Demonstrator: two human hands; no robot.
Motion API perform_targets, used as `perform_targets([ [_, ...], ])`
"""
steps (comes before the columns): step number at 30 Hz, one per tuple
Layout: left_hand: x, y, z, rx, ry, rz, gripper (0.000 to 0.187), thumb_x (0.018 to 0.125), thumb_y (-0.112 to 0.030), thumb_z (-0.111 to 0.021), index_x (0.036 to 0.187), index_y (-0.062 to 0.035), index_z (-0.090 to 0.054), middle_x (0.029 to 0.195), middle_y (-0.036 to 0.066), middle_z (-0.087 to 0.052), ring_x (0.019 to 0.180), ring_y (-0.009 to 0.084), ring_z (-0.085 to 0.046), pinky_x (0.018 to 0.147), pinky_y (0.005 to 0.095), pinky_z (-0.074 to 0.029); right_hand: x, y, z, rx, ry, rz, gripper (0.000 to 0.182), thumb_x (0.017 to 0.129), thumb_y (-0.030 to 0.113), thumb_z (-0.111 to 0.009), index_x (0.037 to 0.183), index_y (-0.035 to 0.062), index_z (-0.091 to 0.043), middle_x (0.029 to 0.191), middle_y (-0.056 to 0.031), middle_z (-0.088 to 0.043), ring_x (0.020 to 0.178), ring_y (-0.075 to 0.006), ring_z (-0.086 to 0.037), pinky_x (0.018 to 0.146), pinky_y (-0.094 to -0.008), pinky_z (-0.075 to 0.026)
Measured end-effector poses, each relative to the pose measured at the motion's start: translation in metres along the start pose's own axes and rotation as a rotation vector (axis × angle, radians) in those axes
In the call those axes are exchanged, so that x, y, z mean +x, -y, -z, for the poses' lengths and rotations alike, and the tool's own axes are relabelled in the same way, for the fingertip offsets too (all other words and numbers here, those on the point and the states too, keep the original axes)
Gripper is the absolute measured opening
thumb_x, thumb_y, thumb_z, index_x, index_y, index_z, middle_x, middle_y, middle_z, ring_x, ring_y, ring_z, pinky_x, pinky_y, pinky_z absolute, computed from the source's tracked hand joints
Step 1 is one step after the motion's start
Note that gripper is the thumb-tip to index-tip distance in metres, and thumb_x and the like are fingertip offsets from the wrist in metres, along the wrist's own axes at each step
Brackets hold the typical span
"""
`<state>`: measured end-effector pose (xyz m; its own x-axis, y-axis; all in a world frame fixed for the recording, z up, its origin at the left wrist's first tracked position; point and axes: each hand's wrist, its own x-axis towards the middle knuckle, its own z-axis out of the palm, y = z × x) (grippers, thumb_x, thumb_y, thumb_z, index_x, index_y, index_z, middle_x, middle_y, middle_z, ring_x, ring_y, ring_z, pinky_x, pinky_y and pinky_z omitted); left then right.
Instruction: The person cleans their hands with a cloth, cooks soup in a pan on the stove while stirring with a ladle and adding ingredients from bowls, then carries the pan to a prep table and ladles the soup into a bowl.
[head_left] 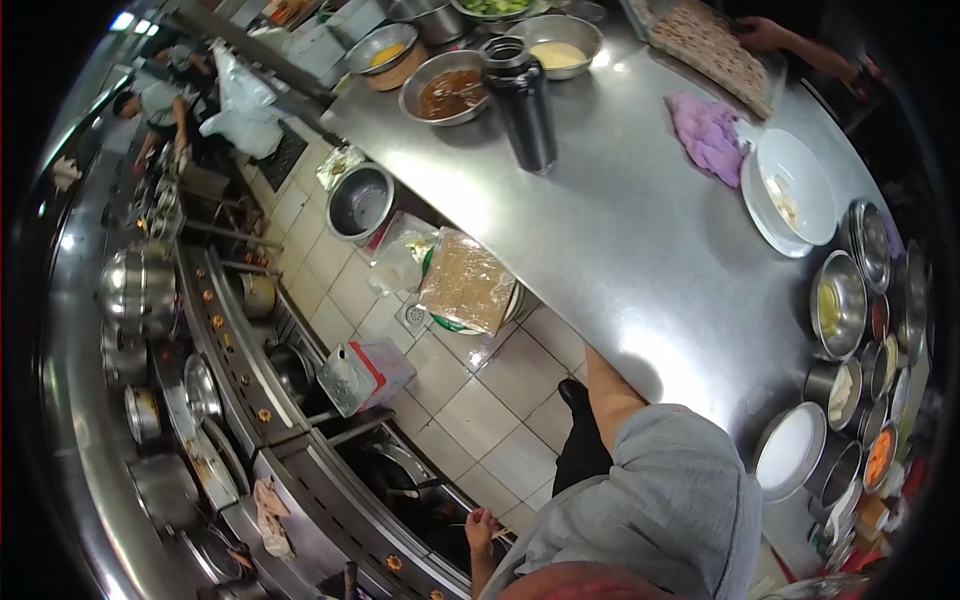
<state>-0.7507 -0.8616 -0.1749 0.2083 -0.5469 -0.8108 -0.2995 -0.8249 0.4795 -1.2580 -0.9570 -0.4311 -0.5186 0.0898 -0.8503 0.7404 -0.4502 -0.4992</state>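
My left hand (482,527) is low in the view, beside the front of the stove range, with its fingers curled together. A thin pale strip shows by the fingers, but what they hold, if anything, I cannot make out. Close by, a dark wok (392,470) sits in the range with a utensil in it. From my grey sleeve, my right forearm (608,385) reaches to the steel table's edge (565,315); the table hides that hand. Below that forearm are a dark trouser leg and a black shoe (573,393).
On the table stand a black flask (520,105), a bowl of brown sauce (450,95), a purple cloth (706,138) and a white bowl (790,190). A red-and-white container (365,378) and a wrapped cardboard piece (465,280) stand in the aisle. Another person's hand (765,33) touches a tray.
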Motion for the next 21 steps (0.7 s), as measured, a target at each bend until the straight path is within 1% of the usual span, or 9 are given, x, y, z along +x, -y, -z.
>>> perform_targets([
  [5,0.003,0.013,0.008,0.009,0.038,-0.069,0.018,0.083,-0.013,-0.061,0.092,-0.0010,-0.051,0.072,0.005,-0.055,0.057,0.0127,-0.055,0.045,0.0245,-0.044,-0.005,-0.002,0.008,-0.156,0.085,0.014,0.017,0.084,0.018,-0.057,0.099,0.0126,-0.051,0.080,-0.0052,-0.054,0.059,-0.0161,-0.051,0.047,-0.0269,-0.042],
  [6,0.005,0.023,0.009,-0.011,0.007,-0.131,0.019,0.083,-0.015,-0.062,0.092,-0.0014,-0.052,0.071,0.005,-0.055,0.058,0.0128,-0.055,0.046,0.0248,-0.044,-0.008,-0.001,0.012,-0.206,0.102,0.027,0.017,0.084,0.018,-0.056,0.099,0.0129,-0.051,0.079,-0.0050,-0.054,0.058,-0.0161,-0.051,0.047,-0.0270,-0.041],
  [10,-0.008,0.048,0.018,0.061,-0.129,-0.132,0.026,0.079,-0.022,-0.064,0.094,-0.0018,-0.056,0.073,0.005,-0.060,0.062,0.0124,-0.057,0.050,0.0263,-0.046,-0.032,0.013,0.040,-0.497,0.154,0.040,0.016,0.085,0.018,-0.056,0.099,0.0139,-0.050,0.076,-0.0042,-0.053,0.054,-0.0159,-0.050,0.044,-0.0271,-0.040],
  [12,-0.015,0.065,0.024,0.068,-0.188,-0.078,0.026,0.078,-0.023,-0.065,0.092,-0.0019,-0.058,0.074,0.006,-0.062,0.064,0.0141,-0.059,0.056,0.0288,-0.048,-0.052,0.018,0.052,-0.700,0.195,0.035,0.016,0.085,0.018,-0.055,0.099,0.0144,-0.049,0.074,-0.0038,-0.053,0.052,-0.0158,-0.049,0.042,-0.0271,-0.039],
  [14,-0.019,0.092,0.029,0.015,-0.255,-0.061,0.031,0.075,-0.026,-0.067,0.091,-0.0001,-0.060,0.075,0.009,-0.064,0.065,0.0161,-0.061,0.059,0.0303,-0.049,-0.084,0.019,0.059,-0.985,0.339,-0.001,0.015,0.085,0.017,-0.055,0.099,0.0149,-0.049,0.072,-0.0034,-0.053,0.051,-0.0157,-0.049,0.041,-0.0272,-0.039],
  [17,-0.031,0.130,0.036,0.092,-0.428,-0.073,0.031,0.073,-0.028,-0.068,0.090,-0.0030,-0.061,0.081,0.011,-0.064,0.077,0.0210,-0.061,0.070,0.0326,-0.049,-0.137,0.015,0.056,-1.589,0.717,-0.103,0.013,0.084,0.015,-0.054,0.096,0.0118,-0.047,0.068,-0.0036,-0.050,0.048,-0.0161,-0.048,0.040,-0.0271,-0.038],
  [18,-0.040,0.136,0.038,0.036,-0.448,-0.040,0.031,0.072,-0.028,-0.068,0.089,-0.0036,-0.060,0.082,0.011,-0.063,0.078,0.0219,-0.061,0.072,0.0331,-0.048,-0.148,0.006,0.048,-1.650,0.767,-0.090,0.013,0.084,0.015,-0.054,0.096,0.0118,-0.047,0.068,-0.0036,-0.050,0.048,-0.0161,-0.048,0.040,-0.0271,-0.038],
  [20,-0.058,0.152,0.041,-0.065,-0.486,0.012,0.030,0.072,-0.028,-0.068,0.088,-0.0041,-0.060,0.083,0.011,-0.063,0.080,0.0227,-0.060,0.074,0.0337,-0.047,-0.158,-0.019,0.037,-1.833,0.933,-0.272,0.008,0.084,0.013,-0.053,0.086,0.0116,-0.045,0.061,-0.0024,-0.046,0.047,-0.0150,-0.048,0.036,-0.0269,-0.037],
  [21,-0.062,0.165,0.042,-0.069,-0.548,0.007,0.030,0.071,-0.028,-0.068,0.086,-0.0042,-0.059,0.082,0.011,-0.063,0.079,0.0228,-0.060,0.073,0.0339,-0.048,-0.165,-0.034,0.025,-1.867,1.006,-0.301,0.007,0.083,0.012,-0.052,0.088,0.0113,-0.046,0.062,-0.0025,-0.046,0.047,-0.0142,-0.048,0.036,-0.0265,-0.036],
])
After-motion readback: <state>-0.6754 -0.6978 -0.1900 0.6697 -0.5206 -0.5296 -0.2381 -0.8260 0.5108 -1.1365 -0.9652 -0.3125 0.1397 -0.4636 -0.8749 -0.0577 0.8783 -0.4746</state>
